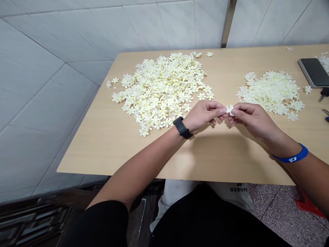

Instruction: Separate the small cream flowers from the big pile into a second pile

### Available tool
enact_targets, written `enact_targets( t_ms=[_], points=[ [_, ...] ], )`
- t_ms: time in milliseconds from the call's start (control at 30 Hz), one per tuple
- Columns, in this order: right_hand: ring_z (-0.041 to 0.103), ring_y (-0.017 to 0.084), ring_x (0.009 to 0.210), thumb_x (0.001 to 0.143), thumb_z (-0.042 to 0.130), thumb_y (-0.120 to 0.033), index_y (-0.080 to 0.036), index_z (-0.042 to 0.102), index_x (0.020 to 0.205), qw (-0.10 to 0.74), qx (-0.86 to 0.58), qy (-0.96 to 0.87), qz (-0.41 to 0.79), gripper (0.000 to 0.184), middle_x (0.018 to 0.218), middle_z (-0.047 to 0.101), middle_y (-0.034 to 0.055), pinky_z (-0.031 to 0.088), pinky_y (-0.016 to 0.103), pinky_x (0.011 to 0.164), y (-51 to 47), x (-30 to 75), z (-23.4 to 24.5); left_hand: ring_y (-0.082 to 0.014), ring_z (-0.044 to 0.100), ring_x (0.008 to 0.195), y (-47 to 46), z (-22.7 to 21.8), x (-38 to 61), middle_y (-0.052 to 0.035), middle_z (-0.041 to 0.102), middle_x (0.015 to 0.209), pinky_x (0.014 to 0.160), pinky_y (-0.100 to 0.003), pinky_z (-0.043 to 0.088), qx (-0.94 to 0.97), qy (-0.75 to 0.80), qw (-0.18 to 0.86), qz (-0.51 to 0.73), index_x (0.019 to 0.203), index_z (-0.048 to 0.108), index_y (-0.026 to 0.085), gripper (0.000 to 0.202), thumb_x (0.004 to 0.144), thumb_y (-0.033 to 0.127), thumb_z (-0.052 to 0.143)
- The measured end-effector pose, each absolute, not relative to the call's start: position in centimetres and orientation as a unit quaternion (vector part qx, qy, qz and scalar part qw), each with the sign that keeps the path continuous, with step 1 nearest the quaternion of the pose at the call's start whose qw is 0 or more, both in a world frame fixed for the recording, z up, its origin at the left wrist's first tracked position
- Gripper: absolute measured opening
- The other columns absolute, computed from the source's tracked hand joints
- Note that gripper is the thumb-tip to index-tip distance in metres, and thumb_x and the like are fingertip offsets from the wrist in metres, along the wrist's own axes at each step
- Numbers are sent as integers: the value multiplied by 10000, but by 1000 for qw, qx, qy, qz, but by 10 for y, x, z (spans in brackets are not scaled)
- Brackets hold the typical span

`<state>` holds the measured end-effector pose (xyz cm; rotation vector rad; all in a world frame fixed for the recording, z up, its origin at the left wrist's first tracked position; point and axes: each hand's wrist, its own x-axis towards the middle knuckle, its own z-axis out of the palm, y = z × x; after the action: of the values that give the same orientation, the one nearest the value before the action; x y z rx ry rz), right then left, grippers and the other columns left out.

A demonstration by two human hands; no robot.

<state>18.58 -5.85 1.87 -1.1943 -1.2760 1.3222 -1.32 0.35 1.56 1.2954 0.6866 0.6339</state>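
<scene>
A small white artificial flower (229,109) is pinched between the fingertips of both hands, just above the table. My left hand (207,113), with a black watch band at its wrist, grips the flower's left side between thumb and forefinger. From the other side, my right hand (250,118) has its thumb and fingers closed on the same flower. A large heap of white flowers with yellowish centres (164,87) lies left of my hands. Beyond my right hand is a smaller pile of paler flowers (272,90). Fingertips hide part of the held flower.
The light wooden table (102,144) meets a tiled wall (169,25) at the back. On the right lie a dark phone (315,71), a key (324,92) and a partly visible blue-handled tool (326,116). A few single flowers lie beside the heaps.
</scene>
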Motion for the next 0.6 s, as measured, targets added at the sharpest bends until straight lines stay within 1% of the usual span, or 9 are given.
enact_targets(
  t_ms=[200, 333, 433, 500, 533, 600],
  points=[
    [642, 145, 655, 755, 891, -574, -216, 740, 726, 455, -488, -506, 546, 391, 723, 690, 26, 577, 299, 643, -58, 185, 20, -78, 664, 698, 3, 15, -12, -54, 731, 824, 560, -174, 521, 538, 323, 723, 289, 888, 718, 101, 267, 872, 341, 833],
    [634, 144, 647, 749, 888, -594, -213, 729, 717, 449, -492, -514, 540, 414, 720, 686, 29, 576, 301, 643, -59, 184, 22, -66, 638, 652, 1, 17, -11, -38, 710, 774, 555, -171, 519, 542, 339, 711, 294, 882, 720, 103, 251, 890, 336, 814],
    [634, 150, 658, 784, 858, -597, -215, 718, 719, 439, -500, -525, 531, 412, 728, 689, 35, 583, 310, 654, -60, 183, 22, -67, 628, 641, 0, 19, -11, -26, 688, 743, 555, -172, 516, 548, 342, 704, 296, 863, 710, 108, 216, 898, 303, 797],
    [639, 154, 672, 828, 823, -584, -212, 708, 727, 431, -506, -534, 522, 403, 742, 692, 40, 589, 317, 668, -60, 183, 20, -66, 621, 634, -1, 22, -11, -20, 678, 744, 551, -174, 513, 554, 343, 697, 299, 849, 698, 112, 168, 917, 254, 757],
    [644, 157, 679, 851, 805, -572, -211, 706, 748, 428, -509, -538, 518, 388, 751, 694, 42, 595, 322, 677, -60, 183, 18, -64, 613, 625, -2, 23, -11, -17, 671, 742, 547, -175, 510, 558, 346, 692, 300, 844, 690, 114, 144, 929, 225, 727],
    [661, 166, 702, 887, 778, -530, -219, 711, 855, 438, -518, -547, 491, 320, 786, 697, 38, 609, 340, 698, -59, 184, 15, -59, 590, 594, -3, 26, -10, -6, 651, 723, 533, -177, 499, 570, 357, 674, 305, 825, 671, 118, 134, 946, 177, 665]
  ],
)
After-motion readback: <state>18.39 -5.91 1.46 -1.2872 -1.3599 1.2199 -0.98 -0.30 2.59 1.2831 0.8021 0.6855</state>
